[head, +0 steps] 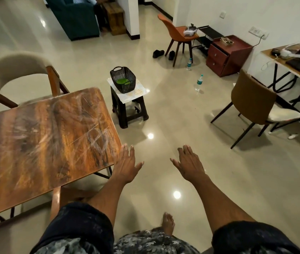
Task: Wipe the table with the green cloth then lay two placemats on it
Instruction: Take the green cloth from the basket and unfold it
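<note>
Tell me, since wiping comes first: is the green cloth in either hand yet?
No: the green cloth lies in the black basket on the stool, and both the left hand and right hand are empty.

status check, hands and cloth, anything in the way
Left hand, right hand open, empty. Cloth in basket on stool. Table smeared, unwiped. Path clear.

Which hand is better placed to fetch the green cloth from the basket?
Left, marginally: the left hand sits nearer the basket holding the green cloth. Both hands are open and empty.
</note>
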The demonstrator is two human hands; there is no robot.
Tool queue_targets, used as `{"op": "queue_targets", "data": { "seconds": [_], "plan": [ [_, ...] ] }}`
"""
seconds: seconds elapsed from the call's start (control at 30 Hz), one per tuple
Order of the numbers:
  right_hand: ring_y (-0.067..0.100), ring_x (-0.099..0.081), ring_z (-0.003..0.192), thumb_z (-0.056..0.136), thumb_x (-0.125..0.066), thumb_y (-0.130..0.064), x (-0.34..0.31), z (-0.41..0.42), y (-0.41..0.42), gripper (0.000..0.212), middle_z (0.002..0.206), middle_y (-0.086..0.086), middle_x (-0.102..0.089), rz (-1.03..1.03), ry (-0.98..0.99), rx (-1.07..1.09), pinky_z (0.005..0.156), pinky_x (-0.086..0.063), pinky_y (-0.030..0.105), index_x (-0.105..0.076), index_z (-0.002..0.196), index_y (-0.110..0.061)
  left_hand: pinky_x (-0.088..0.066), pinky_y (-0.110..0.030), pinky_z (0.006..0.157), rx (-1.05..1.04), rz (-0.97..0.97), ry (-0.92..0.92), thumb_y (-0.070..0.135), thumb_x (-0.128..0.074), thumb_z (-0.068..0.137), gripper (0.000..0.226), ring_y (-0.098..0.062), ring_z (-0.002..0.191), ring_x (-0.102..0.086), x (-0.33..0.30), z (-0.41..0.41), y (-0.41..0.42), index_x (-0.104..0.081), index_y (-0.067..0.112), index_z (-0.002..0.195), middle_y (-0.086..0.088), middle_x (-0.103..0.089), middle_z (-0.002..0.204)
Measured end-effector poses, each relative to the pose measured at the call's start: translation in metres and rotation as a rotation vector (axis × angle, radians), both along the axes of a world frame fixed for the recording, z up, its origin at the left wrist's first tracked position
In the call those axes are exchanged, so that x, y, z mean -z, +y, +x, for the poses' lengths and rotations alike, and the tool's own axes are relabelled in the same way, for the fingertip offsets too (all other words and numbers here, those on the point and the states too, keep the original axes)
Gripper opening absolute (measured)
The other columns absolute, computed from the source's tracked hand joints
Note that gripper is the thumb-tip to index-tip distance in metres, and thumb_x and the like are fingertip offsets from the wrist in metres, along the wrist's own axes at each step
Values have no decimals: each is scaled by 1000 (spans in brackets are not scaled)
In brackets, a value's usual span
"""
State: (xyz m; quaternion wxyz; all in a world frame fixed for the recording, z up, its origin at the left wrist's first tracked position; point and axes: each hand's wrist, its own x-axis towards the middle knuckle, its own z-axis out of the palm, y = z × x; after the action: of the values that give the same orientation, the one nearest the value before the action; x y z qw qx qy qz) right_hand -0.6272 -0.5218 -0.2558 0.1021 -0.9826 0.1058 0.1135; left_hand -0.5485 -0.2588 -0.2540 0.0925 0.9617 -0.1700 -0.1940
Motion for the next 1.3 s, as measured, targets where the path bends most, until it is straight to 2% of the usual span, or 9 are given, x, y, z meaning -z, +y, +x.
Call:
{"op": "queue_targets", "data": {
  "seconds": [0.2,0.43,0.67,0.93,1.03,1.13,1.17,1.27,1.3],
  "plan": [
    [34,-18,162,110,-33,-57,-4,55,-54,63,169,20,-30,-16,-8,-95,120,-36,45,-41,150,-9,0,-57,130,-89,-56,13,62,-34,109,88,-30,164,16,-3,33,-49,7,13,170,-15,13,177],
    [34,-16,163,111,-33,-57,8,121,-77,65,170,20,-26,7,49,-163,122,-35,46,-38,154,-9,3,-54,130,-129,45,103,60,-30,110,86,-31,164,17,8,61,-65,10,12,169,-16,17,176],
    [32,-17,163,111,-34,-58,21,203,-83,63,170,18,-28,13,68,-206,123,-35,45,-39,153,-11,6,-56,131,-191,88,134,61,-27,110,85,-32,163,19,19,149,-74,12,12,169,-16,20,176],
    [33,-20,161,110,-32,-57,-8,306,-118,63,166,19,-34,-14,6,-190,119,-39,45,-41,150,-10,9,-56,129,-157,-25,102,59,-29,111,86,-30,162,23,9,255,-112,14,12,168,-16,22,175],
    [33,-23,160,104,-21,-63,-6,327,-127,73,164,19,-36,-15,7,-179,117,-42,46,-43,148,-9,8,-57,129,-137,-20,104,61,-27,110,86,-31,163,22,17,277,-125,14,12,168,-16,22,175],
    [34,-21,161,90,10,-81,1,339,-138,107,168,21,-31,-19,47,-183,120,-39,46,-41,151,-9,7,-57,130,-128,-11,127,61,-28,110,86,-31,163,20,24,287,-135,13,12,168,-16,21,175],
    [34,-20,161,90,13,-80,5,345,-142,108,169,21,-28,-12,65,-182,121,-38,46,-40,152,-9,7,-57,129,-130,-1,136,61,-27,110,86,-32,163,20,27,291,-138,13,12,169,-16,20,175],
    [33,-15,163,109,-21,-62,15,369,-149,72,172,20,-22,-6,137,-209,125,-33,45,-36,155,-9,7,-56,129,-152,24,160,61,-27,110,86,-32,163,19,32,310,-146,12,12,169,-17,20,175],
    [33,-14,163,110,-27,-59,18,380,-153,68,173,20,-21,-3,139,-224,125,-32,45,-35,156,-10,7,-56,129,-164,25,160,61,-28,110,86,-32,163,19,32,318,-151,11,12,169,-17,20,175]
  ]
}}
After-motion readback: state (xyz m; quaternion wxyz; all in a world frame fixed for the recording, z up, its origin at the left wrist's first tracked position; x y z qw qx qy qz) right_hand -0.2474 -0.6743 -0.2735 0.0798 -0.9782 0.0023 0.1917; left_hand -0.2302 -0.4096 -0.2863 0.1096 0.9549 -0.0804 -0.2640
